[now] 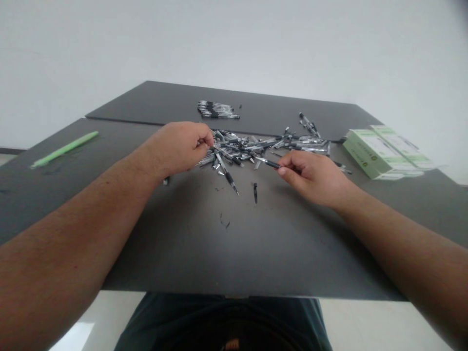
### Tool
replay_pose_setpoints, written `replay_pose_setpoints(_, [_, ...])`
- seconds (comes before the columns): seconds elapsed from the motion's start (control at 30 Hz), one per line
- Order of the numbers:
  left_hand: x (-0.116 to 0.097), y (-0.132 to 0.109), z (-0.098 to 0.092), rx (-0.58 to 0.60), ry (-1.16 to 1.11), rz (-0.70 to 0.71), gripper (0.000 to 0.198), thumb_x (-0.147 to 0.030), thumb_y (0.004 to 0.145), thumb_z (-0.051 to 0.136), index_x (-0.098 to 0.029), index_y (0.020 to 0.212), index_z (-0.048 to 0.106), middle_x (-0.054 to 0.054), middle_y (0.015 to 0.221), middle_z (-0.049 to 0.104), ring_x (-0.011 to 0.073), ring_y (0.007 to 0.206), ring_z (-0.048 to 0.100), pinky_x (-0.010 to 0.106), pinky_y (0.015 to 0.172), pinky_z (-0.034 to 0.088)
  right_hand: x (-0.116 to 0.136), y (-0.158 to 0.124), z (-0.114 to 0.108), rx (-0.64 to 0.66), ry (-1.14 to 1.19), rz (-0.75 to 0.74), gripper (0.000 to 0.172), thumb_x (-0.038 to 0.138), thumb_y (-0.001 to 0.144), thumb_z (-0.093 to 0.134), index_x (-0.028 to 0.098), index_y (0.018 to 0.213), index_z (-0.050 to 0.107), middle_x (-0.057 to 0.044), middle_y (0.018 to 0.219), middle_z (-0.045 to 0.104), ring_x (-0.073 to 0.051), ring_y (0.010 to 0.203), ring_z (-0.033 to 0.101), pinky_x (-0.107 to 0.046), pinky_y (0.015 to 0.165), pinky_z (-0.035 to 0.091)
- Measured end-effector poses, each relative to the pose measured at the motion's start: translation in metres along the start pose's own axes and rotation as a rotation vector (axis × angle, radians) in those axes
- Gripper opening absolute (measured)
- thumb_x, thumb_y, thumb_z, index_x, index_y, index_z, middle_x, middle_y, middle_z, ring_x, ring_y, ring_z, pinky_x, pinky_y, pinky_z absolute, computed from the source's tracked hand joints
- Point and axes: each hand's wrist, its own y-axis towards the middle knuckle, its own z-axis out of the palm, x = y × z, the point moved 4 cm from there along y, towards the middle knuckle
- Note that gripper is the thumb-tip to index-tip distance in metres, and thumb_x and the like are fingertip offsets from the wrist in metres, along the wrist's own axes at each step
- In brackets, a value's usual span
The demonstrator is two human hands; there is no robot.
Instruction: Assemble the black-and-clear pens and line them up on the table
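A loose heap of black and clear pen parts lies across the middle of the dark table. My left hand is at the heap's left edge, fingers pinched together on a small part I cannot make out. My right hand is at the heap's near right side, thumb and fingers pinched on a pen piece that points left toward the heap. A whole pen and a short black piece lie on the table between my hands.
A neat bundle of assembled pens lies at the back of the table. Green and white boxes sit at the right. A green stick lies at the far left. Small black scraps sit nearer me.
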Motion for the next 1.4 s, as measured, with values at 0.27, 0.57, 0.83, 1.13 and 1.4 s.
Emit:
replay_pose_setpoints(0.27, [-0.01, 0.0, 0.02, 0.058, 0.007, 0.116, 0.031, -0.027, 0.09, 0.058, -0.023, 0.105, 0.086, 0.011, 0.108, 0.085, 0.0317, 0.108, 0.078, 0.044, 0.105, 0.061, -0.001, 0.0, -0.001, 0.009, -0.007, -0.004, 0.014, 0.034, 0.102, 0.065, 0.025, 0.097, 0.074, -0.003, 0.084, 0.077, -0.021, 0.072, 0.065, -0.034, 0.068, 0.042])
replay_pose_setpoints(0.57, [0.007, 0.004, 0.007, 0.16, 0.198, -0.083, 0.033, -0.024, 0.089, 0.059, -0.022, 0.106, 0.087, 0.01, 0.109, 0.088, 0.0303, 0.101, 0.08, 0.04, 0.093, 0.06, 0.0, -0.001, -0.001, 0.026, -0.008, 0.02, 0.015, 0.034, 0.101, 0.065, 0.025, 0.098, 0.076, -0.003, 0.083, 0.078, -0.022, 0.073, 0.069, -0.034, 0.068, 0.043])
replay_pose_setpoints(0.83, [-0.01, 0.002, 0.025, 0.302, 0.214, -0.067, 0.034, -0.029, 0.091, 0.061, -0.022, 0.111, 0.088, 0.011, 0.11, 0.088, 0.0321, 0.104, 0.08, 0.04, 0.092, 0.058, -0.001, -0.001, 0.001, 0.009, -0.004, 0.013, 0.016, 0.035, 0.1, 0.065, 0.025, 0.097, 0.076, -0.003, 0.084, 0.078, -0.023, 0.073, 0.068, -0.034, 0.069, 0.043])
replay_pose_setpoints(1.13, [-0.009, 0.001, 0.029, 0.339, 0.201, -0.086, 0.035, -0.027, 0.091, 0.065, -0.023, 0.116, 0.089, 0.01, 0.109, 0.088, 0.0309, 0.1, 0.08, 0.039, 0.087, 0.056, 0.001, -0.001, 0.001, 0.014, -0.008, -0.001, 0.016, 0.034, 0.1, 0.064, 0.024, 0.098, 0.077, -0.004, 0.084, 0.078, -0.022, 0.073, 0.067, -0.034, 0.069, 0.043])
replay_pose_setpoints(1.4, [-0.007, -0.001, 0.034, 0.329, 0.167, -0.072, 0.031, -0.025, 0.088, 0.066, -0.023, 0.111, 0.087, 0.011, 0.108, 0.087, 0.0318, 0.102, 0.08, 0.04, 0.087, 0.056, -0.001, -0.002, 0.004, -0.006, -0.01, -0.05, 0.015, 0.032, 0.101, 0.065, 0.024, 0.098, 0.077, -0.004, 0.086, 0.078, -0.022, 0.074, 0.068, -0.034, 0.069, 0.043])
